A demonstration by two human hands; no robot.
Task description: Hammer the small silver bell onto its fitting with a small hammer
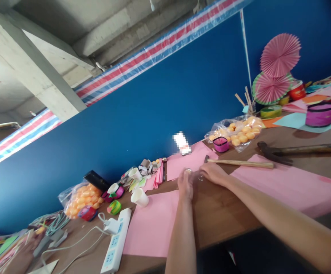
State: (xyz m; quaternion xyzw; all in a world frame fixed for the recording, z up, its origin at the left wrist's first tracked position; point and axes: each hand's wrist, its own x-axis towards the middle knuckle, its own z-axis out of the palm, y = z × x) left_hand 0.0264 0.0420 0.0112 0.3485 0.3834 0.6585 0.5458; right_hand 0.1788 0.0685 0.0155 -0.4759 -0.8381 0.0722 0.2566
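My left hand [186, 185] is closed over the brown table [211, 217], its fingertips round a small shiny, clear thing that I cannot make out. Close on its right is my right hand [214, 174], fingers bent and pressed together at the table. A small glossy, see-through bit [201, 177] shows at its fingertips; its kind is unclear. Behind both hands lies a pink sheet [179, 167]. Just past my right hand rests a hammer [239, 163] with a wooden handle. Another pink sheet [154, 224] spreads left of my left forearm, a white paper cup [139, 197] at its far corner.
A white power strip [116, 241] with a plugged-in charger and cables lies left. Bags of orange balls [83, 199] stand left and at the back right. A larger hammer [305, 149] lies right. Another person's hand [22, 253] is at far left. A blue partition [154, 114] rises behind.
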